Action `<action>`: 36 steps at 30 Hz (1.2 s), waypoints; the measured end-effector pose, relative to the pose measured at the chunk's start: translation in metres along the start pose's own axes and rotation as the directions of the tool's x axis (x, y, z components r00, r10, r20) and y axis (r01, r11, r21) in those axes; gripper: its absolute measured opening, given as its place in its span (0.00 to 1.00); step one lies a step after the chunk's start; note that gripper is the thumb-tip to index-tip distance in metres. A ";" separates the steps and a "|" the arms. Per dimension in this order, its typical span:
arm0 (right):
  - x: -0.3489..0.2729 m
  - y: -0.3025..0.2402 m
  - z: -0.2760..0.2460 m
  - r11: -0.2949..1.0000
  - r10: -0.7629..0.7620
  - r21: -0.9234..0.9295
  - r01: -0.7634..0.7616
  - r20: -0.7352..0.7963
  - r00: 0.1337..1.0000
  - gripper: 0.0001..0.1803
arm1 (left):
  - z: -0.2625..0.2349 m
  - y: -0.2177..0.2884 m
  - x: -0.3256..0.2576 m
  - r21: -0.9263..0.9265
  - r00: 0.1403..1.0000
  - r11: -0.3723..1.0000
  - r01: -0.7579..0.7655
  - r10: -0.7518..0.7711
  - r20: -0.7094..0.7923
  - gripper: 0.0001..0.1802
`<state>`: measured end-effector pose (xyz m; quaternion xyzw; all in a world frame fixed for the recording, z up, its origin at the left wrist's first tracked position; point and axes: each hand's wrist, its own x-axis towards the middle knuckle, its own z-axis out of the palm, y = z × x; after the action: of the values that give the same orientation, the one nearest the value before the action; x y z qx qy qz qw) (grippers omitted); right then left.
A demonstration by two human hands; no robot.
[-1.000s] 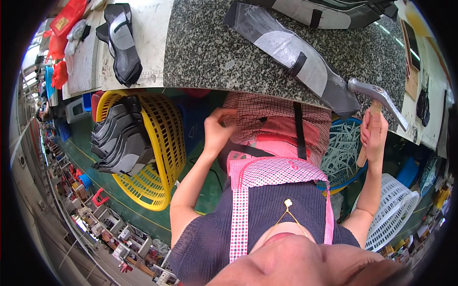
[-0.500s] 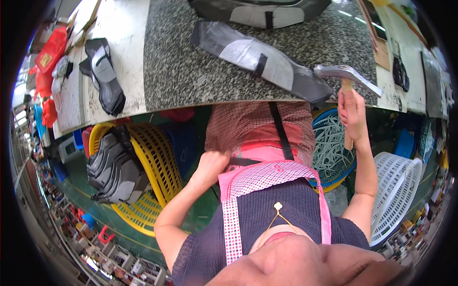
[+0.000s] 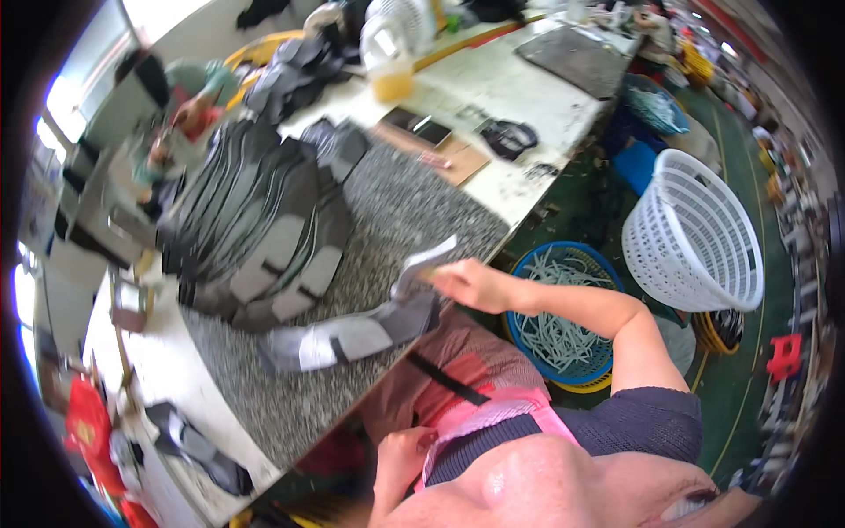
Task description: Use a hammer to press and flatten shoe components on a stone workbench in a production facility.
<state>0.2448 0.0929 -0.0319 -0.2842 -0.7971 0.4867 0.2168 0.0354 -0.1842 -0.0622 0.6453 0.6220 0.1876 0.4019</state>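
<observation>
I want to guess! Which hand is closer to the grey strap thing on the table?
Right. The right hand holding the hammer sits over the grey strap piece; the left hand is down by the pink apron.

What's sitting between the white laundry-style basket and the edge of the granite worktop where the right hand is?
In the head view, a blue basket of pale strips lies on the green floor between the white basket and the worktop; the right hand and forearm cross above it.

We list: a white slatted basket [image 3: 695, 233] on the green floor [image 3: 748, 387] at right; a blue basket of pale strips [image 3: 563, 312] nearer; a stack of grey pieces [image 3: 255, 220] on the speckled surface [image 3: 396, 211]; a yellow cup [image 3: 393, 85] far off.
</observation>
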 end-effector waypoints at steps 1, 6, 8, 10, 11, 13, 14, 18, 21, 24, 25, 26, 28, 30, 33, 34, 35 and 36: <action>-0.002 0.000 0.000 1.000 0.000 0.025 0.001 -0.011 1.000 0.23 | 0.008 -0.012 0.011 -0.112 0.988 0.983 0.143 -0.135 0.079 0.11; -0.008 -0.003 0.003 0.953 0.137 0.273 -0.134 0.008 0.991 0.26 | 0.017 0.011 0.070 -0.243 1.000 0.970 -0.016 0.012 -0.020 0.08; -0.007 -0.006 0.004 0.904 0.184 0.387 -0.182 0.033 0.982 0.26 | 0.028 0.008 0.085 -0.328 0.993 0.937 -0.119 0.115 -0.030 0.06; -0.006 -0.014 0.005 0.872 0.243 0.431 -0.234 0.035 0.969 0.26 | 0.036 0.000 0.092 -0.319 0.989 0.936 -0.149 0.147 -0.033 0.05; -0.004 -0.011 0.006 0.864 0.256 0.437 -0.249 0.044 0.966 0.26 | 0.039 -0.008 0.095 -0.287 0.995 0.953 -0.101 0.100 -0.016 0.06; -0.004 -0.003 0.009 0.893 0.214 0.398 -0.209 0.032 0.976 0.27 | 0.055 -0.035 0.098 -0.255 0.998 0.965 -0.060 0.060 -0.006 0.07; -0.002 -0.002 0.010 0.910 0.175 0.377 -0.171 0.022 0.984 0.27 | 0.068 -0.058 0.101 -0.238 0.994 0.967 -0.087 0.069 -0.083 0.09; -0.002 -0.011 0.006 0.922 0.176 0.349 -0.166 0.004 0.984 0.27 | 0.080 -0.084 0.102 -0.175 0.982 0.983 0.045 -0.076 -0.173 0.17; -0.006 -0.009 0.006 0.916 0.180 0.366 -0.161 -0.017 0.984 0.26 | 0.061 -0.072 0.092 -0.250 0.980 0.954 0.166 -0.187 -0.064 0.22; -0.009 -0.012 0.006 0.906 0.206 0.382 -0.180 -0.026 0.978 0.26 | 0.066 -0.091 0.076 -0.173 0.964 0.985 -0.006 -0.040 -0.264 0.23; -0.009 -0.008 0.008 0.918 0.179 0.366 -0.153 -0.037 0.983 0.27 | 0.070 -0.097 0.077 -0.175 0.962 0.985 -0.007 -0.041 -0.269 0.23; -0.008 -0.006 0.006 0.918 0.180 0.366 -0.154 -0.037 0.983 0.27 | 0.074 -0.133 0.057 -0.135 0.965 0.991 0.005 -0.040 -0.258 0.23; -0.009 -0.004 0.007 0.887 0.219 0.416 -0.201 0.003 0.976 0.27 | 0.074 -0.169 0.043 -0.058 0.971 0.998 0.032 -0.045 -0.235 0.22; -0.010 -0.008 0.007 0.879 0.219 0.432 -0.202 0.011 0.976 0.25 | 0.077 -0.210 0.020 0.022 0.975 0.998 0.059 -0.053 -0.216 0.21; -0.008 -0.008 0.006 0.868 0.229 0.449 -0.214 0.022 0.973 0.24 | 0.074 -0.256 0.006 0.146 0.979 0.985 0.093 -0.064 -0.193 0.20; -0.009 -0.008 0.006 0.861 0.246 0.453 -0.231 0.026 0.969 0.24 | 0.073 -0.257 0.009 0.186 0.981 0.977 0.101 -0.067 -0.183 0.19; -0.009 -0.008 0.007 0.861 0.248 0.453 -0.232 0.027 0.969 0.24 | 0.070 -0.260 0.011 0.226 0.982 0.968 0.110 -0.071 -0.174 0.19; -0.010 -0.009 0.008 0.855 0.257 0.458 -0.243 0.031 0.966 0.24 | 0.072 -0.261 0.026 0.266 0.983 0.957 0.118 -0.075 -0.165 0.19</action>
<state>0.2453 0.0780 -0.0282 -0.3338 -0.6128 0.6801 0.2250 -0.0773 -0.2048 -0.3095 0.6472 0.7018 0.1286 0.2686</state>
